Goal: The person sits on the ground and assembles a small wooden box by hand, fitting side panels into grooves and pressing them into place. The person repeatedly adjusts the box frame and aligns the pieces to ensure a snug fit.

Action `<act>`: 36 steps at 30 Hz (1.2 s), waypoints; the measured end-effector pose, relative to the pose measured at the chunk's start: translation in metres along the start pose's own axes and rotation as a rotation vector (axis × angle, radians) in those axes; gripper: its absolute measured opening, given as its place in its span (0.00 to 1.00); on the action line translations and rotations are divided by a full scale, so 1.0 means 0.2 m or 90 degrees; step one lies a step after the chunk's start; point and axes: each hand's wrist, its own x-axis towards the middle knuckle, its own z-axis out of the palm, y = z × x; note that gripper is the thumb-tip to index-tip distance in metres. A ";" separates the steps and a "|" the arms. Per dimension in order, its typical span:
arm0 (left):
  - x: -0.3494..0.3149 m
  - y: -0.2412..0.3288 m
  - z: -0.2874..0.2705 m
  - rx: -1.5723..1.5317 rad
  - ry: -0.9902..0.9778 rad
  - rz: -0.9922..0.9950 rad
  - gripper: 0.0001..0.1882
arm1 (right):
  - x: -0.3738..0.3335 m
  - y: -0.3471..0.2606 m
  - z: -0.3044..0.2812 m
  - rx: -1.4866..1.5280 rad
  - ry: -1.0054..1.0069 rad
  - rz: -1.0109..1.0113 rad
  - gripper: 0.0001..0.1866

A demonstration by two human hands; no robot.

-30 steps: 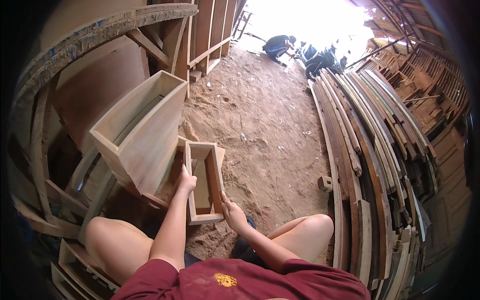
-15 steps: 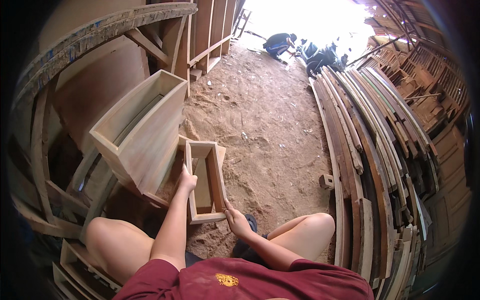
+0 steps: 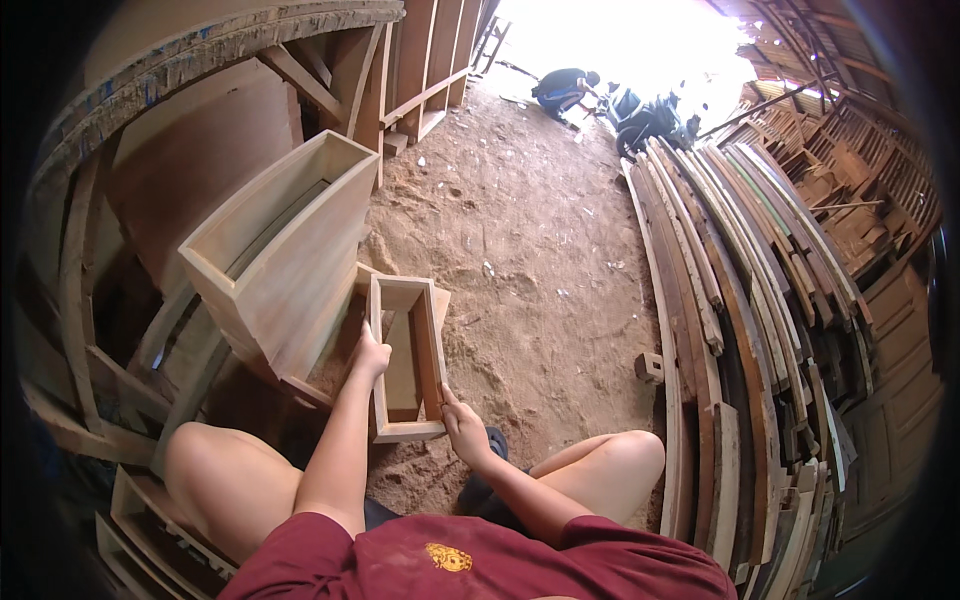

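Pale wood made up the small open box, which sat between the person's hands, near the tall box; the left arm reached nearly straight ahead, its hand clasping the left wall; the right forearm slanted inward, that hand touching the right wall, its grip unclear to me.

Left hand gripping one long side of the rectangular wooden frame, right hand against the other! Open-topped wooden box left, stacked planks right, a person crouching far off by a motorcycle.
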 end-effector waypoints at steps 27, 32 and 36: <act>-0.01 0.01 0.02 -0.006 -0.007 -0.021 0.48 | -0.04 -0.03 -0.06 0.062 -0.101 0.202 0.35; 0.00 -0.02 0.01 -0.006 0.032 0.048 0.48 | -0.06 -0.12 -0.15 -0.047 -0.099 0.112 0.31; 0.01 -0.02 0.00 0.022 0.005 -0.009 0.48 | -0.05 -0.15 -0.17 -0.185 -0.096 0.047 0.22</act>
